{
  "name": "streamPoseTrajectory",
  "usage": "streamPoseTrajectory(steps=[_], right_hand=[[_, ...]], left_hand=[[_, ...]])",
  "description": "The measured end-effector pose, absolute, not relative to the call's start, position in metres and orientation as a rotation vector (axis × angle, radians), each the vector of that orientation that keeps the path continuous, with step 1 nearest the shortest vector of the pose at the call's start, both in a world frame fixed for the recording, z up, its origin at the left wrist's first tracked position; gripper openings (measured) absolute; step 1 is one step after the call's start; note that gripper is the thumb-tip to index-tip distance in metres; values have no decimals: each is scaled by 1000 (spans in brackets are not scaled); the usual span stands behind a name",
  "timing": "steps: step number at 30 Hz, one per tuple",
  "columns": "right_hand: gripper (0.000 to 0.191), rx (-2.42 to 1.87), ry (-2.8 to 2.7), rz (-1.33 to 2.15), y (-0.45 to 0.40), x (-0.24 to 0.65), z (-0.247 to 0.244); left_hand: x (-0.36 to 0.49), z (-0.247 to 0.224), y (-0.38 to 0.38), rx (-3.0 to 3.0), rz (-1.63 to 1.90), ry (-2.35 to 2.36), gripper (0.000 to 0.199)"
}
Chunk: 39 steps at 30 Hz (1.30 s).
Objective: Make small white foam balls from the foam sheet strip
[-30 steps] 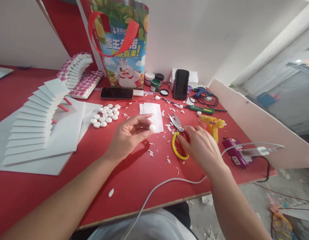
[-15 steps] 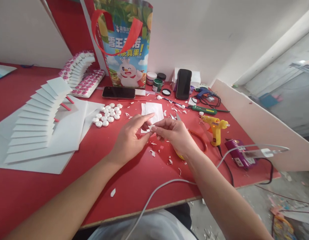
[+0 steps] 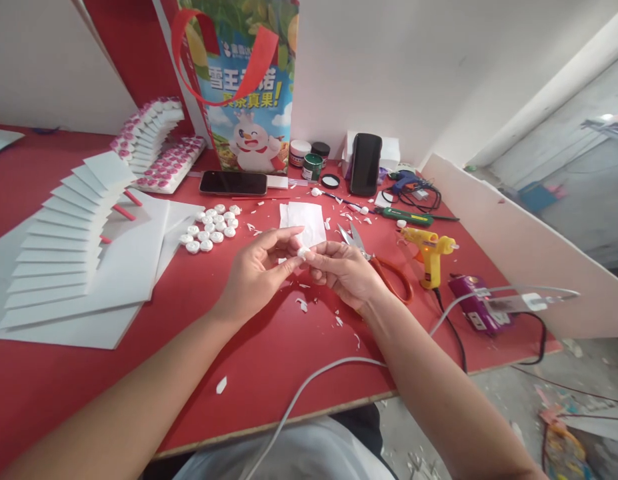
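A small white rolled rosette (image 3: 303, 253) is pinched between the fingertips of both hands above the red table. My left hand (image 3: 261, 267) holds it from the left with thumb and fingers. From the right, my right hand (image 3: 341, 267) grips it, its fingers curled. Several finished-looking white rosettes (image 3: 211, 230) lie grouped to the left of my hands. Behind the hands are white paper pieces (image 3: 306, 220). Scissors with orange handles (image 3: 396, 277) lie open beside my right hand, partly hidden by it.
A fan of white strips (image 3: 63, 233) rests at the left. A yellow glue gun (image 3: 429, 250) and a purple power strip (image 3: 481, 303) stand right, with a pale cable (image 3: 333, 365) crossing the front. At the back are a printed bag (image 3: 249, 87), phones (image 3: 233, 183) and paint jars (image 3: 313, 167).
The camera view has shifted slightly. My right hand has turned a little and uncovers more of the scissors; the rosette stays pinched between both hands.
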State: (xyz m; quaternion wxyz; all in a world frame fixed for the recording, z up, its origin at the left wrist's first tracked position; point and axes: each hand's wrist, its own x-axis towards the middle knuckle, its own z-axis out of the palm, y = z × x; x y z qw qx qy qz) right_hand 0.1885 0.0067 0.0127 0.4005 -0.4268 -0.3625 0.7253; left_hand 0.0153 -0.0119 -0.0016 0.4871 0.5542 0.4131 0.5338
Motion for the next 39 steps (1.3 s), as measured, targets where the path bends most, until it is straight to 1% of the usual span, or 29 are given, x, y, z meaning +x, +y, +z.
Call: streamPoseTrajectory(steps=[10, 15, 19, 22, 24, 26, 31, 36, 39], right_hand=[[36, -993, -878, 1889, 6, 184, 10], [38, -969, -821, 1947, 6, 187, 13], [42, -995, -812, 1967, 8, 190, 17], [41, -1043, -824, 1962, 9, 191, 18], [40, -1076, -843, 1866, 9, 191, 17], [36, -1082, -874, 1700, 10, 191, 15], [24, -1031, -1034, 1357, 11, 192, 9], [13, -1109, -1425, 992, 7, 189, 4], [11, -1143, -1605, 840, 5, 186, 2]], left_hand=[[16, -1, -11, 1275, 1332, 980, 36], [12, -7, -6, 1171, 1360, 941, 40], [10, -11, -3, 1141, 1369, 928, 42], [9, -10, -3, 1159, 1365, 924, 42], [10, -8, -4, 1153, 1345, 912, 42], [11, -4, -6, 1099, 1281, 884, 42], [16, 2, -10, 809, 1066, 764, 39], [16, 4, -12, 644, 970, 619, 40], [16, 5, -13, 587, 941, 550, 42]])
